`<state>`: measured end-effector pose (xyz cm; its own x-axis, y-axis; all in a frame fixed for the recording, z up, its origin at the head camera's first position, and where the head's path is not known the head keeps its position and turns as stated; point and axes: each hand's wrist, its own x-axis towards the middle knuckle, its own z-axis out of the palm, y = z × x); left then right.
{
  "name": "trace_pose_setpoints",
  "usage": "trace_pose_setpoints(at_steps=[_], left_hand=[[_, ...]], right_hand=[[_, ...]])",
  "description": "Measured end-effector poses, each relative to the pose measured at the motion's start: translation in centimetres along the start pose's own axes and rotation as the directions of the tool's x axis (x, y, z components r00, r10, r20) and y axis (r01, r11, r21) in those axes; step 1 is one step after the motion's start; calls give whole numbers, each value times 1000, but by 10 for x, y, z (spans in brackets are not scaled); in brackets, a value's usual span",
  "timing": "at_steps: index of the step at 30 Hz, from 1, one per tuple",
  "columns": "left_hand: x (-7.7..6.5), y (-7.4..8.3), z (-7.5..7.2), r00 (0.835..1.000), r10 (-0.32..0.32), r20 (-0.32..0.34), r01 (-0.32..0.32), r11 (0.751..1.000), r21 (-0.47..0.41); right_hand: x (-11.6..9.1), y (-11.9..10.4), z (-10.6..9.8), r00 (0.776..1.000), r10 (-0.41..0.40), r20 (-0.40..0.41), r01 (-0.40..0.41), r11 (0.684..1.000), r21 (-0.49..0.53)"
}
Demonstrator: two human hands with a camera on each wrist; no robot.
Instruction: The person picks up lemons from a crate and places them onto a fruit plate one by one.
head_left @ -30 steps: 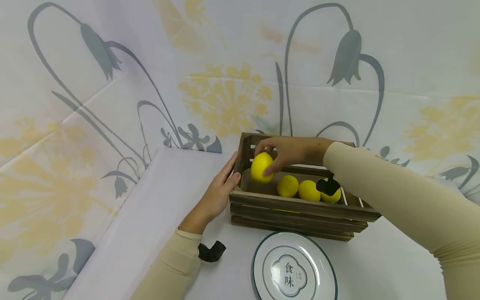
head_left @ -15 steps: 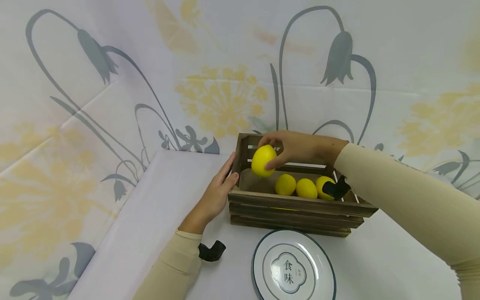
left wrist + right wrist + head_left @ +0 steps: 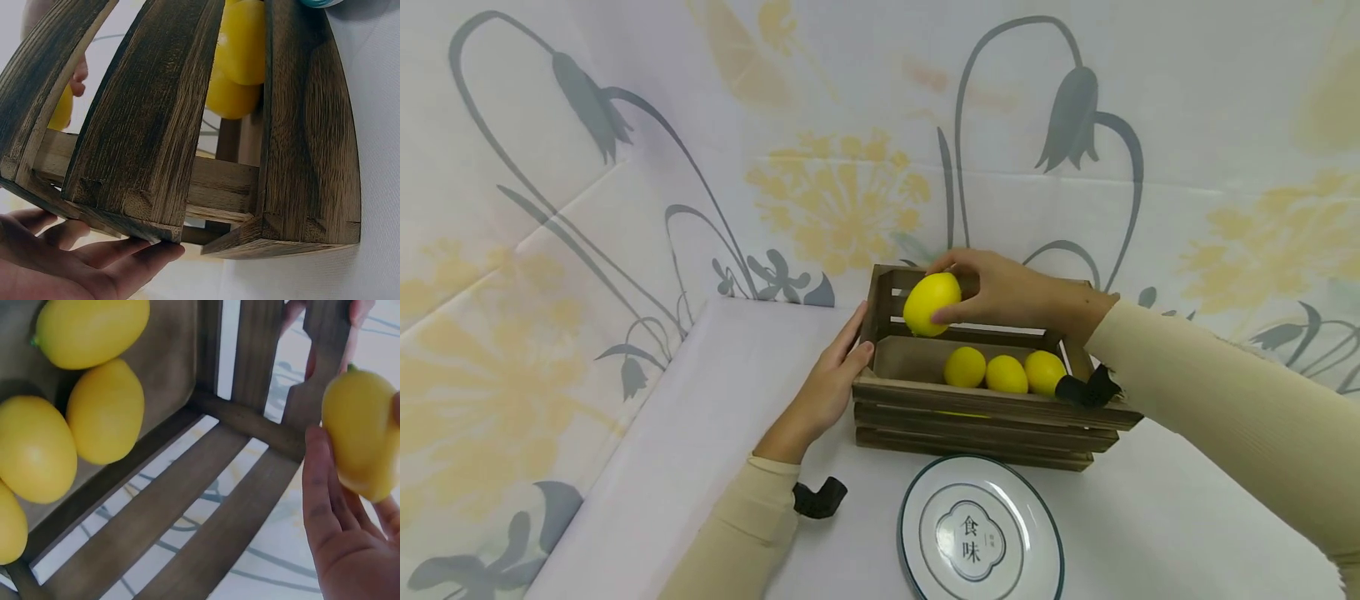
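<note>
My right hand (image 3: 992, 287) holds a yellow lemon (image 3: 931, 304) between thumb and fingers, above the left part of a dark slatted wooden crate (image 3: 985, 408). In the right wrist view the held lemon (image 3: 359, 431) has its green tip upward. Several more lemons (image 3: 965, 367) lie along the crate's floor, toward the middle and right. Against the outside of the crate's left end rests my left hand (image 3: 831, 379), its fingers fairly straight and its thumb at the rim. The left wrist view shows these fingers (image 3: 140, 265) touching the end of the slats.
A white plate (image 3: 917, 533) with a dark rim and printed characters lies in front of the crate on the white tabletop (image 3: 730, 400). Behind rises a flower-patterned cloth (image 3: 842, 92). A black wrist-worn piece (image 3: 820, 498) juts from the left sleeve.
My right hand has lifted the lemon higher, from inside the crate to about its back rim, and tilted it. The left hand stays at the crate's left end. The view has shifted slightly.
</note>
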<state>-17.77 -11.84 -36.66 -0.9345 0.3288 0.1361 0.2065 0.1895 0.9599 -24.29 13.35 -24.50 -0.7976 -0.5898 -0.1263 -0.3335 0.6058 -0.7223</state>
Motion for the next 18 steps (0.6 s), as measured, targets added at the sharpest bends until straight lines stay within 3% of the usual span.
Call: trace_pose_setpoints(at_steps=[18], left_hand=[[1, 2, 0, 1000, 13, -3, -13, 1000, -5]], right_hand=[[-39, 1, 11, 981, -41, -189, 48, 998, 37]])
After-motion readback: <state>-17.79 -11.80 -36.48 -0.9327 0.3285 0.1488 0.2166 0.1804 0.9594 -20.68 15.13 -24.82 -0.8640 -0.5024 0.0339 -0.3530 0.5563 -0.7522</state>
